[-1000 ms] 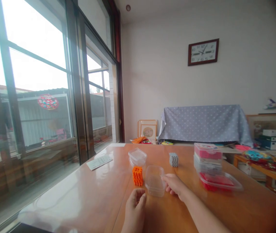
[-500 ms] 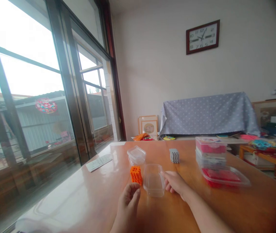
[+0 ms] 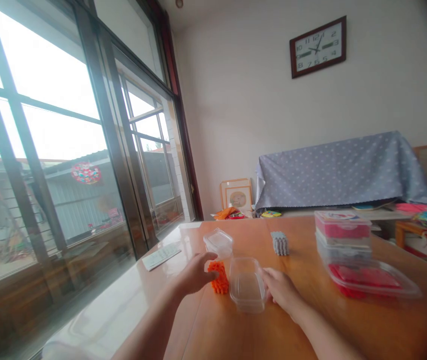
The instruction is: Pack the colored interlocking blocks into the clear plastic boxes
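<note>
My left hand (image 3: 195, 273) is beside a stack of orange interlocking pieces (image 3: 220, 281), thumb and fingers apart at its left side. The thumb overlaps the stack's edge; whether it touches, I cannot tell. Just right of the stack is a clear plastic container (image 3: 246, 285), uncovered, with nothing visible inside. The fingers of my right hand (image 3: 278, 287) are closed on its right rim. A clear plastic lid or shallow box (image 3: 218, 242) lies behind the orange stack. Farther back stands a grey stack of similar pieces (image 3: 280, 243).
Stacked plastic boxes (image 3: 343, 235) stand at the right, one with a pink top. In front of them lies a clear container with red contents (image 3: 371, 280). A paper sheet (image 3: 161, 256) rests at the table's left. Windows line the left side; a wall clock (image 3: 318, 47) hangs ahead.
My left hand has moved forward from in front of the orange stack to its left side, its fingers spreading. My right hand stays at the container's rim. The camera view has shifted slightly.
</note>
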Available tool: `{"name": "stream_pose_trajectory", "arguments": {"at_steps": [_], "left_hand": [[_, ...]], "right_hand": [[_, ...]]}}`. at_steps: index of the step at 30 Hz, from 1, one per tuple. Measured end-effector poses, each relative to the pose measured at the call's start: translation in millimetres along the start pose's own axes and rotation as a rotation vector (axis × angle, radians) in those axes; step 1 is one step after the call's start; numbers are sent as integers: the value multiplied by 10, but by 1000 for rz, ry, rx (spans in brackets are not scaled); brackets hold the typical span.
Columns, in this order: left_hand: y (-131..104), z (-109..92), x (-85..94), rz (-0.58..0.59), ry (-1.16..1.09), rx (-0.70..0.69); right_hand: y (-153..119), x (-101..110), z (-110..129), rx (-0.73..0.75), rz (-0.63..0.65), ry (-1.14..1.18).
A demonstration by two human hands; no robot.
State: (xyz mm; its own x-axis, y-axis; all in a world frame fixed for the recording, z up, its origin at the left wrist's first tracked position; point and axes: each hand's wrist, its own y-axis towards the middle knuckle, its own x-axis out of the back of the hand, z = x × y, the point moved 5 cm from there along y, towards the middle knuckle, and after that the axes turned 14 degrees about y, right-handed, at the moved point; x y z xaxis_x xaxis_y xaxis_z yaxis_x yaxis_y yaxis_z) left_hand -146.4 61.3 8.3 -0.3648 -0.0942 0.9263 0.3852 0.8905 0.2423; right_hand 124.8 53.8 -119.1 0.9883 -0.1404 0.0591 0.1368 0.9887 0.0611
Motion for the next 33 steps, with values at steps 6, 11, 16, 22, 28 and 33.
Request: {"name": "stream_pose_trajectory", "arguments": {"at_steps": [6, 11, 16, 22, 28, 33], "left_hand": [[67, 3, -65, 63, 90, -59], [117, 56, -109, 58, 92, -71], [180, 99, -123, 72, 86, -95], [217, 157, -137, 61, 6, -83], [258, -148, -45, -99, 54, -144], [341, -725, -277, -47, 168, -227]], "right_hand": [[21, -1, -18, 17, -13, -5], [12, 18, -18, 41, -12, -25], [18, 40, -23, 68, -32, -44], [22, 34, -25, 48, -36, -24], [27, 43, -14, -18, -78, 29], [0, 52, 22, -48, -103, 98]]}}
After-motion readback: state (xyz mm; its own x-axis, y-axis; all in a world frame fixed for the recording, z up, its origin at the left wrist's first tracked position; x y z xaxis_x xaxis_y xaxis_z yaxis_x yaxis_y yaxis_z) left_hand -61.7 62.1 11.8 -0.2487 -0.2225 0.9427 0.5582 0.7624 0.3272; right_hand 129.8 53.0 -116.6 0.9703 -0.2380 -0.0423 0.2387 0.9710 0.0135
